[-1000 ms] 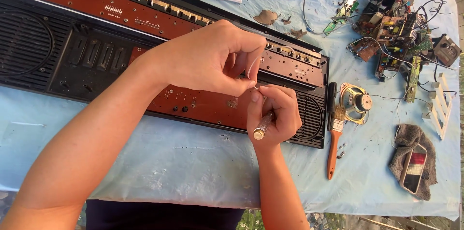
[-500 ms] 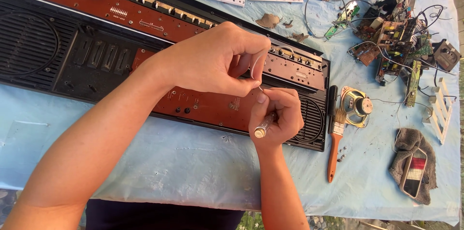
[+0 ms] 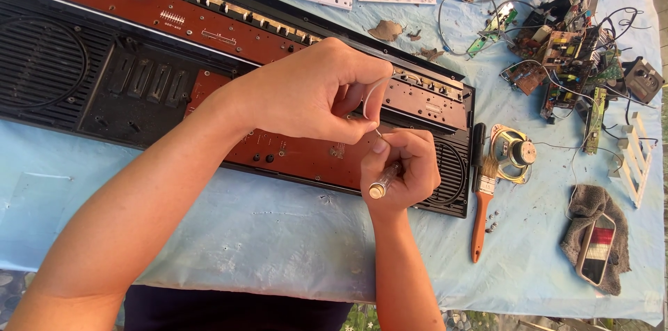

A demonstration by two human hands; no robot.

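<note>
The right hand (image 3: 402, 167) was clamped on a clear-handled screwdriver (image 3: 382, 181), shaft slanting up to the left hand (image 3: 316, 91), whose fingers pinched a small white part (image 3: 370, 98) just above

Bright, even daylight fills the frame, strongest on the pale blue cloth over the desk (image 3: 264, 233), which looks washed out toward the lower middle and the right edge. Shadows are soft and short: a faint one lies under the left hand (image 3: 313, 94) on the brown circuit board (image 3: 292, 150), and another runs beside the paintbrush (image 3: 481, 206) at right of centre. The centre is sharp with little motion blur, while straight edges bow slightly toward the upper corners and the lower corners fall darker.
</note>
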